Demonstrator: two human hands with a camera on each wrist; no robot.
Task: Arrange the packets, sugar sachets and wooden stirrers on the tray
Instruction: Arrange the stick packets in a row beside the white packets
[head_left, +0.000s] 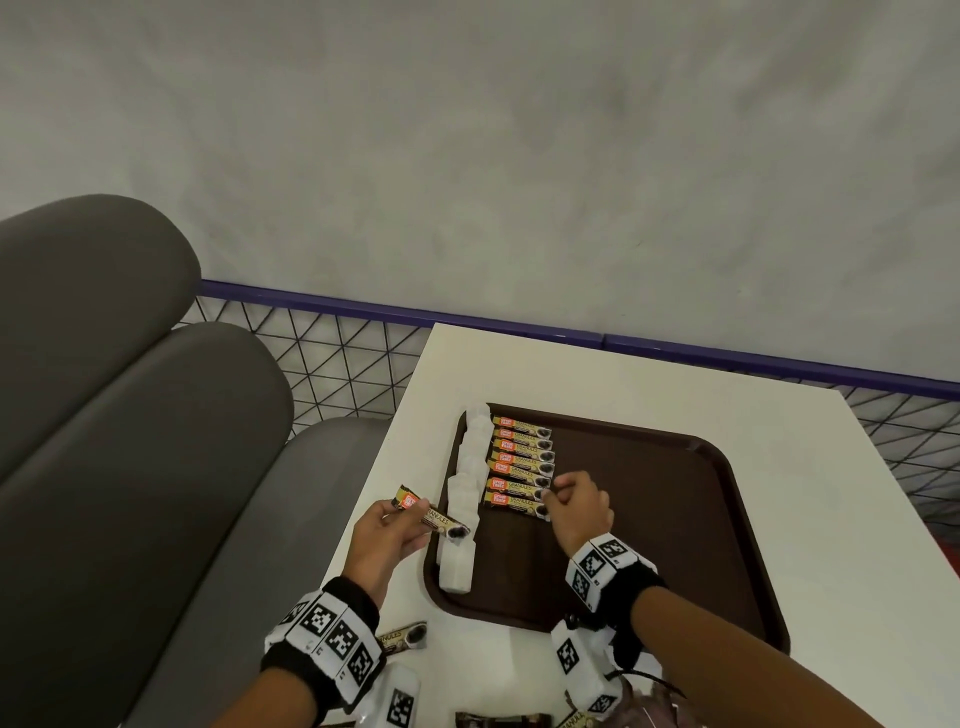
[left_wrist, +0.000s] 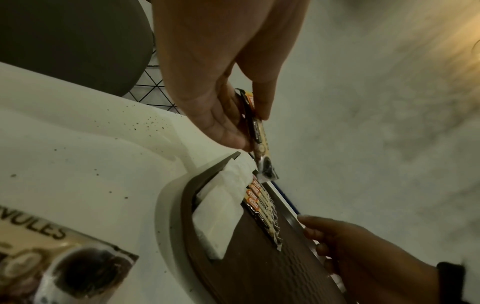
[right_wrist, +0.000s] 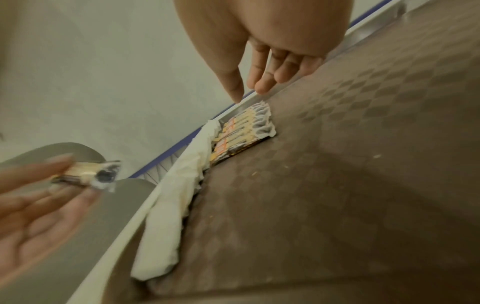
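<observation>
A brown tray (head_left: 675, 519) lies on the white table (head_left: 857, 545). Along its left edge runs a column of white sugar sachets (head_left: 462, 499), and beside it a neat row of several coffee granule packets (head_left: 519, 462). My left hand (head_left: 402, 519) is just left of the tray and pinches one more granule packet (head_left: 434, 514) above the sachets; the left wrist view shows this packet (left_wrist: 259, 135) between thumb and fingers. My right hand (head_left: 563, 493) hovers over the near end of the packet row (right_wrist: 244, 131), its fingers (right_wrist: 259, 86) loosely bent and holding nothing.
More granule packets (head_left: 405, 634) lie on the table near its front edge, below my wrists. A grey padded bench (head_left: 130, 415) stands to the left. A wire mesh fence with a purple rail (head_left: 363, 312) runs behind the table. The right part of the tray is bare.
</observation>
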